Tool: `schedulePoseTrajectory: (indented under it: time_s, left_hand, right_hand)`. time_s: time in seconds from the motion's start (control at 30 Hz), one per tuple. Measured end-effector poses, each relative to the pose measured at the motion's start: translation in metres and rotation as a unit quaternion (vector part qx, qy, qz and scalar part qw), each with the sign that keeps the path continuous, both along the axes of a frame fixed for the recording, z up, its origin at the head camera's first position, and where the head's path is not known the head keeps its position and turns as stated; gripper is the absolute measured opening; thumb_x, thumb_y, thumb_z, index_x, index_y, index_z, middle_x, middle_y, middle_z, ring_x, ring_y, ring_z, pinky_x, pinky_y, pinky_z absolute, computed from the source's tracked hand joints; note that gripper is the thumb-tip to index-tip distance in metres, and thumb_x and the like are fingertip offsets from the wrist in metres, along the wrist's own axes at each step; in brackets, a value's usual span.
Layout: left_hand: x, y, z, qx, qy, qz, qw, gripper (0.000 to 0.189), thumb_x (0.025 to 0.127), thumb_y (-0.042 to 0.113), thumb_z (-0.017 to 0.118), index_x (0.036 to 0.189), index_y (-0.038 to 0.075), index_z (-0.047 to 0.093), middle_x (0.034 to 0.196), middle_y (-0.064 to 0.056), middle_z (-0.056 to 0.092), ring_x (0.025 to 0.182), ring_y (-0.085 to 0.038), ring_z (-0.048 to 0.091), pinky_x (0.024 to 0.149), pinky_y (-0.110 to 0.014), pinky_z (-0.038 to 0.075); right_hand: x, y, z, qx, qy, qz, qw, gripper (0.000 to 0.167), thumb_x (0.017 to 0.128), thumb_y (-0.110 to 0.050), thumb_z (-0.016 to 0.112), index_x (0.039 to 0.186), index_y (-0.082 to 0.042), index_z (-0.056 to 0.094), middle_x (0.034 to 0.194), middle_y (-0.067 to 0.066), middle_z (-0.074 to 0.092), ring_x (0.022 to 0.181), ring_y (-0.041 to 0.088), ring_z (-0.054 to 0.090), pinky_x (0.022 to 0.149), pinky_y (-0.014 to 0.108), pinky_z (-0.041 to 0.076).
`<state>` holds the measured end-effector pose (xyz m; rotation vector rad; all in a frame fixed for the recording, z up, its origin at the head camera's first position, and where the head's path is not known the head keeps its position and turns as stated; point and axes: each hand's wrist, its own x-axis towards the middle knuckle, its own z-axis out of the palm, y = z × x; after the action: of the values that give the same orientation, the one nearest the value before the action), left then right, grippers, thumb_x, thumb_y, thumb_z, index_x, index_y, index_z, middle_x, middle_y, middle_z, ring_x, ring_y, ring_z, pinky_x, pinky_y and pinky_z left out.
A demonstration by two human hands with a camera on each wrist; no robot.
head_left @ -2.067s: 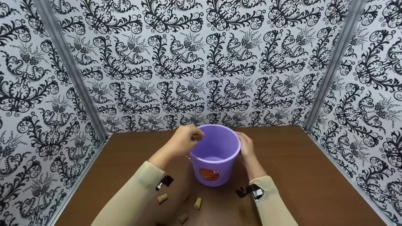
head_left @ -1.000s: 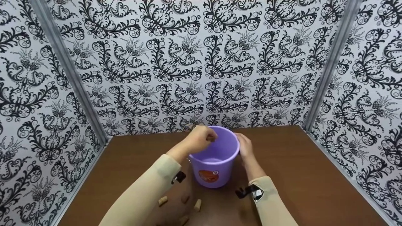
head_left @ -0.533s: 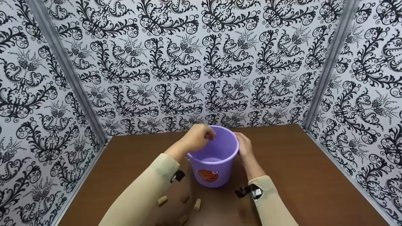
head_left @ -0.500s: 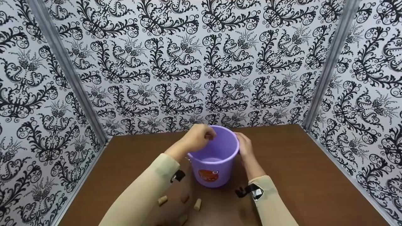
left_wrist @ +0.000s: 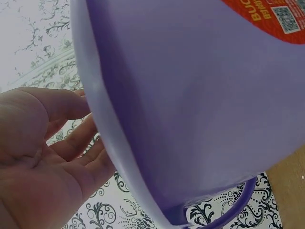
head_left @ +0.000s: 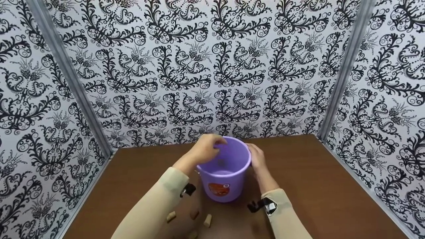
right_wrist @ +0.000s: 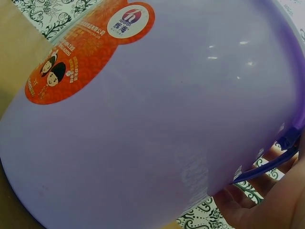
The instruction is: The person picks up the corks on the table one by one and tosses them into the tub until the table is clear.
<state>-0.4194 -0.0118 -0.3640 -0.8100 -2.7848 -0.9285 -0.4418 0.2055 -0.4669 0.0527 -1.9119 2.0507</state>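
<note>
A purple bucket point(head_left: 224, 187) with an orange label stands upright on the brown table. My left hand point(head_left: 205, 148) hangs over its left rim, thumb and fingers parted, nothing between them. In the left wrist view that hand point(left_wrist: 52, 143) appears beyond the rim, fingers loosely bent. Inside the bucket, below the fingers, shows a small blurred brownish piece like a cork point(head_left: 221, 162). My right hand point(head_left: 257, 157) holds the bucket's right side near the rim. The right wrist view shows its fingers point(right_wrist: 233, 202) against the wall by the purple handle point(right_wrist: 267, 169).
Several corks lie on the table in front of the bucket: a pale cork point(head_left: 171, 216), a darker one point(head_left: 194, 214) and another pale cork point(head_left: 208, 220). Patterned panels point(head_left: 212, 83) with grey metal posts point(head_left: 342, 73) enclose the table's back and sides.
My left hand came right over the bucket, its fingers curled; now they have parted and a brownish piece shows inside the bucket beneath. The right hand keeps its hold on the bucket.
</note>
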Motion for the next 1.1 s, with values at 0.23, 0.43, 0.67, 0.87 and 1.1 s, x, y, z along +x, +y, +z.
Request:
schedulePoseTrajectory:
  time_s: [0.23,0.43,0.67,0.87,1.1]
  left_hand:
    - [0.001,-0.007,0.003,0.015,0.019,-0.012,0.9996,0.044,0.087,-0.012,0.059,0.122,0.008,0.076,0.123,-0.012,0.076,0.116,-0.031,0.073,0.099,-0.041,0.062]
    - [0.009,-0.019,0.002,0.044,0.013,-0.009,0.9989,0.044,0.087,-0.012,0.059,0.122,0.008,0.076,0.138,-0.014,0.071,0.124,-0.031,0.071,0.102,-0.043,0.061]
    - [0.022,-0.035,0.001,0.05,0.018,-0.002,0.9986,0.04,0.09,-0.01,0.062,0.122,0.008,0.075,0.127,-0.012,0.074,0.116,-0.026,0.071,0.1,-0.038,0.062]
    - [0.033,-0.045,-0.004,0.061,0.028,-0.005,0.9977,0.034,0.092,-0.006,0.067,0.121,0.009,0.075,0.123,-0.011,0.074,0.111,-0.023,0.071,0.095,-0.034,0.063]
    - [0.05,-0.051,-0.008,0.079,0.081,-0.026,0.9932,0.031,0.091,-0.004,0.069,0.119,0.006,0.076,0.12,-0.008,0.075,0.11,-0.023,0.073,0.095,-0.032,0.063]
  right_hand:
    - [0.001,0.001,0.001,0.0,-0.003,-0.007,1.0,0.037,0.108,-0.012,0.048,0.126,0.013,0.068,0.122,0.025,0.075,0.096,0.005,0.065,0.093,0.024,0.05]
    - [0.002,0.0,-0.001,0.01,-0.009,-0.008,0.9999,0.037,0.107,-0.011,0.047,0.127,0.013,0.068,0.123,0.024,0.076,0.097,0.003,0.065,0.094,0.024,0.05]
    - [-0.003,0.001,0.0,0.014,-0.015,-0.005,0.9998,0.038,0.108,-0.011,0.047,0.129,0.014,0.066,0.128,0.028,0.073,0.097,0.002,0.064,0.095,0.024,0.049]
    - [0.013,0.0,0.016,0.008,-0.022,0.01,0.9997,0.035,0.107,-0.006,0.048,0.127,0.017,0.066,0.123,0.029,0.073,0.095,0.007,0.065,0.092,0.025,0.05]
    - [0.001,0.002,0.002,0.021,-0.012,0.0,0.9997,0.037,0.109,-0.011,0.046,0.128,0.011,0.068,0.126,0.025,0.074,0.098,0.005,0.066,0.095,0.024,0.05]
